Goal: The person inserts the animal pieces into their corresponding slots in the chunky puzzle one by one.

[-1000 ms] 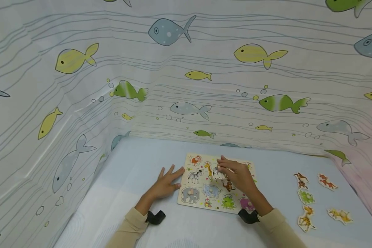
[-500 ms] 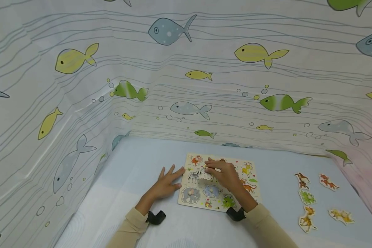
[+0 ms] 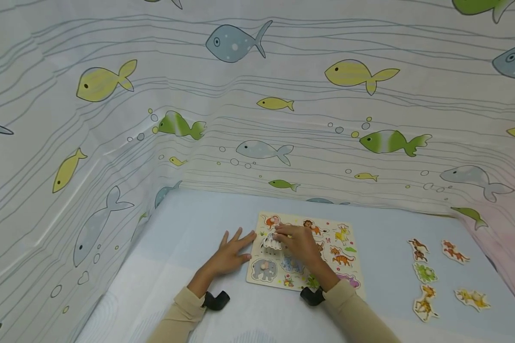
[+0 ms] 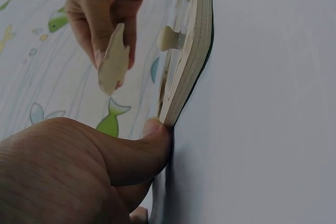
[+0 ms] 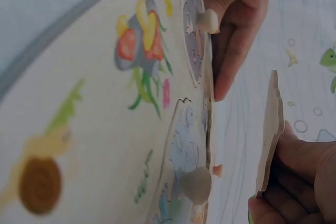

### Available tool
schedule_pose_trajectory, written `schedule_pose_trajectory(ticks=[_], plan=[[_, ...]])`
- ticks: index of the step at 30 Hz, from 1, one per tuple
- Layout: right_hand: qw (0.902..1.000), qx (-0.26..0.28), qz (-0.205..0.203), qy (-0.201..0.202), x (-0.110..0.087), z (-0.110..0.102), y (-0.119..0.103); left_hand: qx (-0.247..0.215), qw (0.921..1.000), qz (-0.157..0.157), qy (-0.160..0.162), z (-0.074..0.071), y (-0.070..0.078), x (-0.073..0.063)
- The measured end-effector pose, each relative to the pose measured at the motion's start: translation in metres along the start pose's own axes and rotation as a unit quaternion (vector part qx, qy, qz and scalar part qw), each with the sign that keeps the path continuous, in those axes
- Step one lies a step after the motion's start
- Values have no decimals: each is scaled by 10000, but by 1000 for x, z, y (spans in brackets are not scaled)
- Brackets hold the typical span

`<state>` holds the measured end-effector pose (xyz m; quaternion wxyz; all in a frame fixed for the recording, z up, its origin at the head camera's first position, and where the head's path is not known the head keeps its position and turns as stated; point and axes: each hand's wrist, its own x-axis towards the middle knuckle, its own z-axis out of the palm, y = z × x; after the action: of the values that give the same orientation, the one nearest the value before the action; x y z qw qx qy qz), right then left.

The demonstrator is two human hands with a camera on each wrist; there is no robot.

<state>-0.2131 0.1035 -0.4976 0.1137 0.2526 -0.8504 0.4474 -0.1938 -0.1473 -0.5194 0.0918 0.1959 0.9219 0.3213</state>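
Observation:
My right hand (image 3: 300, 245) pinches a zebra puzzle piece (image 3: 272, 242) over the left part of the wooden animal puzzle board (image 3: 331, 233). In the right wrist view the piece (image 5: 271, 129) is tilted on edge, apart from the board face. The left wrist view shows its plain wooden back (image 4: 114, 64). My left hand (image 3: 228, 255) lies with spread fingers at the board's left edge, its thumb (image 4: 142, 156) touching the edge. A grey elephant piece (image 3: 264, 270) with a knob sits in the board near that hand. A light-blue knobbed piece (image 5: 181, 145) sits beside it, partly behind my right hand.
Several loose pieces lie to the right of the board: a brown animal (image 3: 418, 250), a green frog (image 3: 425, 273), a giraffe (image 3: 425, 303), a reddish animal (image 3: 455, 251) and a yellow one (image 3: 472, 298). Fish-printed cloth (image 3: 313, 157) rises behind the table.
My right hand has carried the zebra piece leftward across the board, from near its middle to over the printed zebra at the left. My left hand stays in place.

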Motion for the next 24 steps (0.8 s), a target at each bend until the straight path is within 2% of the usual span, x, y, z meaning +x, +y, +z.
schedule_pose_trajectory(ticks=[7, 15, 24], plan=[[9987, 176, 456, -118, 1, 11, 2, -10, 10000, 37, 6, 0, -1, 0], [9997, -46, 233, 12, 1, 22, 8, -61, 9999, 92, 29, -1, 0, -1], [9992, -210, 340, -17, -1, 27, 13, -59, 10000, 26, 16, -1, 1, -1]])
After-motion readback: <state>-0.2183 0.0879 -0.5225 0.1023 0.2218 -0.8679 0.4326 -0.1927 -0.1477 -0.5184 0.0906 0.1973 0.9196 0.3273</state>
